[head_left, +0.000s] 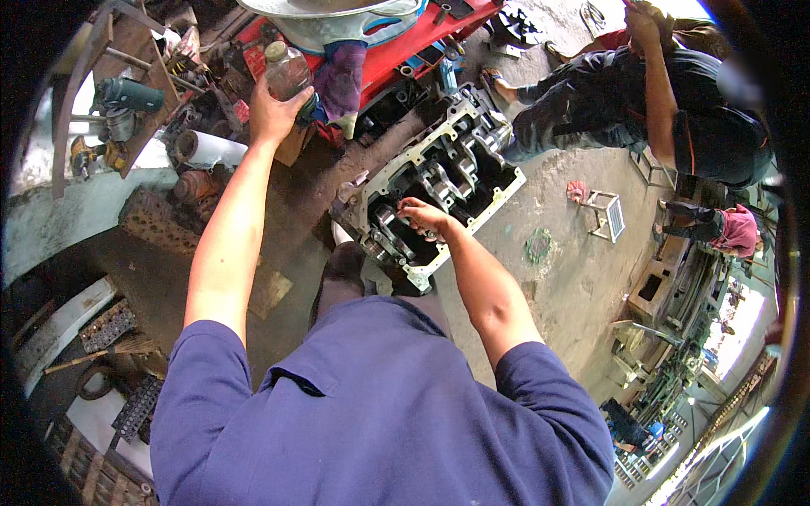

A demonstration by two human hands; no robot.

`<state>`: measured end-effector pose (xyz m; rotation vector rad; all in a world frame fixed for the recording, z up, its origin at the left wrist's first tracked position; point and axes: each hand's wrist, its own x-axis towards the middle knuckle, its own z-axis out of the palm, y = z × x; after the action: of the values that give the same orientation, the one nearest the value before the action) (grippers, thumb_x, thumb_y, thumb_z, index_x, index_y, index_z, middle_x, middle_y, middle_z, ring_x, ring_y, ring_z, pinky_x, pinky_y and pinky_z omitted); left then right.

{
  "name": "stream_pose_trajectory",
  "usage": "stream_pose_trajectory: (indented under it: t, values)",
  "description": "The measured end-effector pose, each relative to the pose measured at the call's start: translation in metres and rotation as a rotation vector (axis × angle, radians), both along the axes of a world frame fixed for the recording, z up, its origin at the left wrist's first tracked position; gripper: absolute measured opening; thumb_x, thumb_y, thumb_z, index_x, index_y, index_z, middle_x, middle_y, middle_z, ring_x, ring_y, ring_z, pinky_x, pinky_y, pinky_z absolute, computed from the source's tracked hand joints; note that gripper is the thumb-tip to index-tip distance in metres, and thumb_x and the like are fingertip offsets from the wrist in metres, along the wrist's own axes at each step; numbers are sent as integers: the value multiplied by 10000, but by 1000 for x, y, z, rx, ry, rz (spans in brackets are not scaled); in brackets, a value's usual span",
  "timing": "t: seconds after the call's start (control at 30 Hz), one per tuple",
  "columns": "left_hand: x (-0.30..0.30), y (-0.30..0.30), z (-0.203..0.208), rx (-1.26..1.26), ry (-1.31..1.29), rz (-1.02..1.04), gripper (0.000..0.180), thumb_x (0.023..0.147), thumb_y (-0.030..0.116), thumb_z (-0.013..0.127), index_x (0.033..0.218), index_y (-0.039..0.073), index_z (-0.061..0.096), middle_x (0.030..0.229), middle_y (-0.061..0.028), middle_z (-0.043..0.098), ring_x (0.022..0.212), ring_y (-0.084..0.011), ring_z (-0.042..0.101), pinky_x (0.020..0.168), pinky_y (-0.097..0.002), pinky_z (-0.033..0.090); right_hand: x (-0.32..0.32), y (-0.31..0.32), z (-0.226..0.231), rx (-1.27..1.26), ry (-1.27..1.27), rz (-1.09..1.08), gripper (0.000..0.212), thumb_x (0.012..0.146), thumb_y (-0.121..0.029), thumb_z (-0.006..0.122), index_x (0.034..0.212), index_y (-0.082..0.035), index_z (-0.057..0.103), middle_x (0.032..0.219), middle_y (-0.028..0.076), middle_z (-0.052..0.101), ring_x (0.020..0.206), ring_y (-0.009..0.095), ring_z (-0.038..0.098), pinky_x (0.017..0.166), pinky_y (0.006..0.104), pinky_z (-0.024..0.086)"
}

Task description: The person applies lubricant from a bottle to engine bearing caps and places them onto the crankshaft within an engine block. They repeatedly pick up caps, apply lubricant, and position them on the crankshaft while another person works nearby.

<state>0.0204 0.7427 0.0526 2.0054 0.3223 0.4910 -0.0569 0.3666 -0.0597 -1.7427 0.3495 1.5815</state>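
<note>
My left hand [274, 116] is wrapped round a clear bottle [288, 74] with a pale cap, held upright beside a red bench. An open engine block [504, 196] lies in front of me, its crankshaft [439, 184] exposed along the middle. Over the near end of the block is my right hand [426, 218], its fingers curled together close to the crankshaft. Whatever they may hold is too small to make out. A purple and dark cloth [344, 80] hangs from the bench, right of the bottle.
A large metal basin [325, 27] stands on the red bench [405, 52]. Another person [591, 101] is at the block's far right side. A small stool [606, 216] stands on the floor at right. Machine parts and a power drill [84, 156] crowd the left.
</note>
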Motion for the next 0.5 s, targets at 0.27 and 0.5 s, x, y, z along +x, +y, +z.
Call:
stream_pose_trajectory:
  t: [0.27, 0.5]
  values:
    - [-9, -6, -2, 36, -2, -11, 561, 719, 227, 894, 1140, -9, 608, 1086, -158, 712, 1006, -266, 692, 913, -390, 517, 2, -10, 8, 228, -57, -101, 286, 915, -260, 609, 1194, -197, 586, 845, -33, 583, 654, 92, 463, 549, 265, 390]
    - [-33, -10, -22, 81, -141, 119, 910, 666, 334, 929, 1309, -61, 419, 1190, -227, 594, 1069, -316, 614, 954, -430, 474, 14, -15, 40, 308, 12, -208, 262, 932, -124, 570, 1186, -188, 562, 745, -68, 424, 590, 47, 343, 516, 221, 274]
